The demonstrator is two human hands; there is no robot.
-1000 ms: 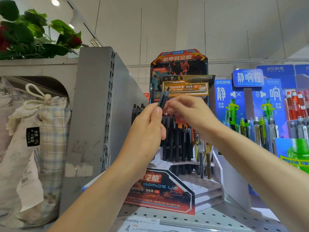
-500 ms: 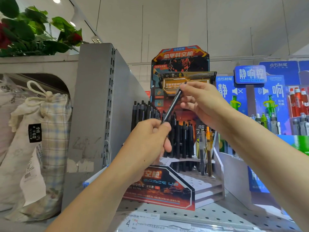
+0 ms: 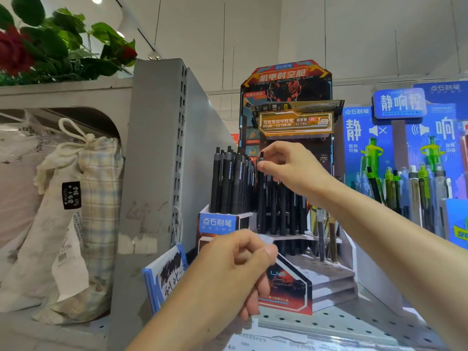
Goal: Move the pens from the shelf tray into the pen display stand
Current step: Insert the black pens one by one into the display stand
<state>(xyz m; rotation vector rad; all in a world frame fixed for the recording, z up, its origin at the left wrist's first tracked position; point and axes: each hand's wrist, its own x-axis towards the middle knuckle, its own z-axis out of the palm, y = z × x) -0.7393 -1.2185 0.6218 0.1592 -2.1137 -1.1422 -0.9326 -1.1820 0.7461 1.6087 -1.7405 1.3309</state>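
A stationery shop: branded pen display stands (image 3: 286, 173) on perforated shelving (image 3: 354, 325).

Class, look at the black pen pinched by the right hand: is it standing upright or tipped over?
Upright. The right hand pinches the black pen near its top; its barrel runs vertically among the display stand's standing pens.

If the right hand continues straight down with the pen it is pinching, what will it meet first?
Probably the stand's upper tier: the right hand holds the black pen upright over it, among the other standing pens. Depth is unclear.
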